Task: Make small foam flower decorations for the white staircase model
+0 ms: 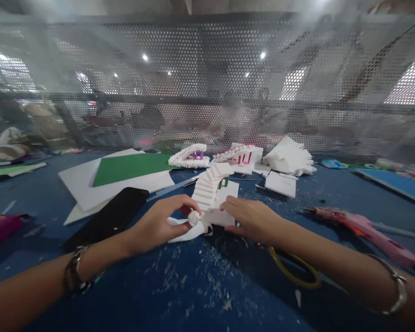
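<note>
My left hand [164, 219] is closed, pinching a small crumpled white paper ball [193, 218] between thumb and fingertips. Under the ball, a torn piece of soft white paper [186, 232] lies on the table. Just beyond stands a small white staircase model [206, 188] with fanned steps and green posts on a white base. My right hand [247, 216] has its thumb and curved fingers apart; its fingertips rest at the right side of the model's base, and I see nothing gripped in it.
A black phone [107, 219] lies left, before green card [131, 167] and white sheets. Two more staircase models, one with purple posts [190, 156], stand behind. A pink glue gun [370, 233] and yellow-handled scissors [293, 272] lie right. White scraps litter the blue table [131, 295].
</note>
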Demonstrator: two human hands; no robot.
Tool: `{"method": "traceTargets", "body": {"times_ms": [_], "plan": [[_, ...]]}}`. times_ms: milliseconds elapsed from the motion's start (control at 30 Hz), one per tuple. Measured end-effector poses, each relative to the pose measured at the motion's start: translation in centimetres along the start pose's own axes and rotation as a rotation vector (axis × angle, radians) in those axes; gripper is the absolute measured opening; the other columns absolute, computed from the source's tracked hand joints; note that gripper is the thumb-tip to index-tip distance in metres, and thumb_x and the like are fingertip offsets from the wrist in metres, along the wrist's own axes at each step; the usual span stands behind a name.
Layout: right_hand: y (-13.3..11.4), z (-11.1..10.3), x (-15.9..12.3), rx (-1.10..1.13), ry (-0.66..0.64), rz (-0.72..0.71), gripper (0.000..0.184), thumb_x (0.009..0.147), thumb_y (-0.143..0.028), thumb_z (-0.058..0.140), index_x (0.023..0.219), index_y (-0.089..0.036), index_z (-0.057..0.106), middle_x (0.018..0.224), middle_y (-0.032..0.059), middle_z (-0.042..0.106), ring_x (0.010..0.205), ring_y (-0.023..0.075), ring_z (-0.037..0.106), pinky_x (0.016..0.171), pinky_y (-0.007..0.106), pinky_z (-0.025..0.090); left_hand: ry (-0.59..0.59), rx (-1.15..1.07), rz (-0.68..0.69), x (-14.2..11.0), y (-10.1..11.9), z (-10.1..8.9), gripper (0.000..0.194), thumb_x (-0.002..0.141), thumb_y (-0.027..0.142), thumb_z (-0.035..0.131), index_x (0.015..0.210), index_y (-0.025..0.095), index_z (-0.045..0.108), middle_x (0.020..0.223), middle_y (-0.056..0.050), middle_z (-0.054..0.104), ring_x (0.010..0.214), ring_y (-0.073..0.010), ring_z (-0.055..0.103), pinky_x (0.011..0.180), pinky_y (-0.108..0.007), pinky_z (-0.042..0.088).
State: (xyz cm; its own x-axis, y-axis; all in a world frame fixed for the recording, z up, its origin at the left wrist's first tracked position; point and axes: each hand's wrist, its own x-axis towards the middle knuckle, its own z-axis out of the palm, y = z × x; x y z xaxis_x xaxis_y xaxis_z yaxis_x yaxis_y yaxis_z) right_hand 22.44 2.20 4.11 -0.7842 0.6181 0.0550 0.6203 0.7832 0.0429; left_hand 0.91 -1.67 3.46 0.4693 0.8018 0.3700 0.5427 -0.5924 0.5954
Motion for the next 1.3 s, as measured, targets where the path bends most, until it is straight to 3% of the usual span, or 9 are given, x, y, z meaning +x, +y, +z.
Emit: {"method": "traceTargets", "body": {"times_ms": [133,333,500,667,800,900,1033,1167,1300], "plan": [[0.6,0.2,0.4,-0.104,-0.029,0.023,0.022,0.075,-0.018,0.057,0.095,-0.011,0.054,0.094,0.0102,0.057,0.080,0.0204,0.057,0.062,0.032,0.047,-0.127,-0.015,-0.054,-0.2,1.4,1.1,0.013,0.072,0.015,0.049,0.085,0.017,0.052,0.081,-0.001,0.058,0.073,-0.0130,0.053,0.067,-0.023,0.041],[1.2,0.8,1.0,-0.187,-0.039,0.024,0.019,0.083,-0.024,0.047,0.098,-0.013,0.052,0.096,0.0042,0.056,0.078,0.0135,0.056,0.065,0.031,0.048,-0.282,-0.015,0.007,-0.4,2.0,3.3,0.017,0.074,0.012,0.045,0.089,0.018,0.050,0.083,-0.002,0.057,0.072,-0.0135,0.052,0.066,-0.024,0.040],[1.0,1.0,0.0,-0.196,0.004,-0.017,0.013,0.080,-0.014,0.048,0.092,-0.013,0.054,0.093,0.0071,0.056,0.082,0.0169,0.055,0.064,0.030,0.046,-0.316,-0.194,-0.068,0.2,1.1,5.1,0.024,0.077,0.016,0.042,0.101,0.018,0.041,0.088,-0.005,0.057,0.074,-0.0148,0.055,0.067,-0.027,0.043],[-0.8,0.1,-3.2,-0.176,0.008,-0.068,0.012,0.078,-0.019,0.048,0.088,-0.017,0.055,0.089,0.0060,0.058,0.082,0.0183,0.055,0.066,0.030,0.043,-0.257,-0.221,-0.120,0.6,0.8,5.8,0.012,0.081,0.024,0.041,0.090,0.018,0.046,0.077,-0.001,0.056,0.068,-0.0143,0.054,0.064,-0.027,0.042],[-0.5,-0.7,-5.7,-0.191,-0.064,0.128,0.011,0.074,-0.023,0.052,0.078,-0.015,0.059,0.074,0.0070,0.062,0.069,0.0208,0.059,0.054,0.029,0.043,-0.296,-0.301,-0.159,0.4,1.3,5.7,0.011,0.080,0.017,0.038,0.089,0.019,0.044,0.082,-0.001,0.055,0.067,-0.0118,0.052,0.064,-0.025,0.042],[0.9,-1.0,-6.6,-0.211,-0.128,0.271,0.018,0.074,-0.026,0.052,0.079,-0.011,0.061,0.074,0.0113,0.064,0.066,0.0247,0.062,0.049,0.030,0.042,-0.292,-0.331,-0.196,0.4,1.6,5.5,0.013,0.078,0.011,0.033,0.085,0.018,0.042,0.078,0.001,0.050,0.063,-0.0100,0.049,0.061,-0.023,0.040],[1.4,-0.9,-6.4,-0.215,-0.220,0.333,0.022,0.080,-0.024,0.045,0.082,-0.010,0.061,0.077,0.0129,0.065,0.070,0.0263,0.063,0.051,0.031,0.044,-0.288,-0.374,-0.242,0.5,1.9,5.4,0.013,0.080,0.013,0.026,0.079,0.019,0.037,0.069,0.004,0.043,0.057,-0.0088,0.044,0.058,-0.022,0.038],[-0.1,-0.8,-6.0,-0.222,-0.293,0.377,0.020,0.081,-0.016,0.044,0.091,-0.006,0.059,0.081,0.0149,0.064,0.068,0.0250,0.063,0.050,0.031,0.046,-0.315,-0.400,-0.287,0.4,1.9,5.5,0.013,0.079,0.014,0.025,0.075,0.019,0.036,0.066,0.004,0.040,0.054,-0.0091,0.041,0.055,-0.022,0.036],[-1.2,-0.6,-6.0,-0.240,-0.343,0.454,0.024,0.084,-0.016,0.043,0.104,-0.006,0.051,0.087,0.0104,0.061,0.072,0.0174,0.061,0.056,0.029,0.049,-0.314,-0.405,-0.295,0.2,1.5,5.8,0.014,0.080,0.018,0.024,0.073,0.019,0.036,0.066,0.004,0.040,0.054,-0.0099,0.040,0.055,-0.023,0.034]]}}
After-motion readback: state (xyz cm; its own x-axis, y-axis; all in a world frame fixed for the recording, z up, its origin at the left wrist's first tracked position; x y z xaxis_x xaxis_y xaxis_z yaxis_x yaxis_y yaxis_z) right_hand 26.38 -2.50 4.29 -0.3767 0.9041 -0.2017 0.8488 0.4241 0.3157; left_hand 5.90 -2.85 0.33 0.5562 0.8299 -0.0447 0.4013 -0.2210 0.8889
